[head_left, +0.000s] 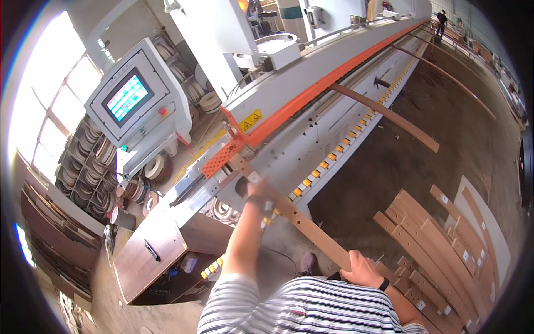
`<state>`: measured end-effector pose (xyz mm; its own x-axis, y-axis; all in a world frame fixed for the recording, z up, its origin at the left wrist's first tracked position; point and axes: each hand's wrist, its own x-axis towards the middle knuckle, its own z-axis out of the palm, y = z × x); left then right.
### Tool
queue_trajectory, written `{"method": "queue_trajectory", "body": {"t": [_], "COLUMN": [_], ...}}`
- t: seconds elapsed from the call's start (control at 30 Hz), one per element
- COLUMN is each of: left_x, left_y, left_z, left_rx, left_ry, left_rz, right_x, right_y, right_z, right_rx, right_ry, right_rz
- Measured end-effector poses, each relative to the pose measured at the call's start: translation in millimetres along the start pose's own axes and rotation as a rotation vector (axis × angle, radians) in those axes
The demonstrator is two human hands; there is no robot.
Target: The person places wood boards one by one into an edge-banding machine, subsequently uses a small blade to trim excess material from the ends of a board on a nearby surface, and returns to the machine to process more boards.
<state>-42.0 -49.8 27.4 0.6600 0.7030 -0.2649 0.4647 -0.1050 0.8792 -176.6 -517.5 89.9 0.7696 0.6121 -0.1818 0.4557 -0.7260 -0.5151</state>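
A long, narrow brown wooden board [311, 231] with small round holes slants from the machine's near end toward my body. Its far end sits under the orange perforated guard [222, 158]. My right hand [362, 270], with a dark band on the wrist, is closed round the board's near end. Farther along, my left hand [259, 190] is at the board close to the machine's feed end; motion smears its fingers, so their grip is unclear. Another brown strip [389, 118] sticks out of the machine's side farther down, over yellow rollers [316, 173].
A control panel [127, 97] with a lit screen stands at the left. Below it, a brown cabinet [147, 250] carries a dark pen-like object [152, 250]. Stacked boards [431, 245] lie at my right. Coiled edging rolls [92, 167] fill racks. A person [441, 22] stands far off.
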Motion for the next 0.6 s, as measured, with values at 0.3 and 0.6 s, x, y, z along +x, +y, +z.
{"method": "queue_trajectory", "body": {"t": [0.3, 0.6], "left_x": [57.4, 50.9], "left_y": [-12.8, 4.7], "left_z": [-25.9, -35.9], "left_rx": [0.193, 0.279], "left_ry": [0.248, 0.193], "left_rz": [-0.03, 0.027], "right_x": [46.2, 58.1], "right_y": [-30.2, -34.1], "right_z": [-2.7, -3.7], "right_rx": [0.046, 0.061], "right_ry": [-0.173, -0.175], "right_rz": [-0.038, -0.065]}}
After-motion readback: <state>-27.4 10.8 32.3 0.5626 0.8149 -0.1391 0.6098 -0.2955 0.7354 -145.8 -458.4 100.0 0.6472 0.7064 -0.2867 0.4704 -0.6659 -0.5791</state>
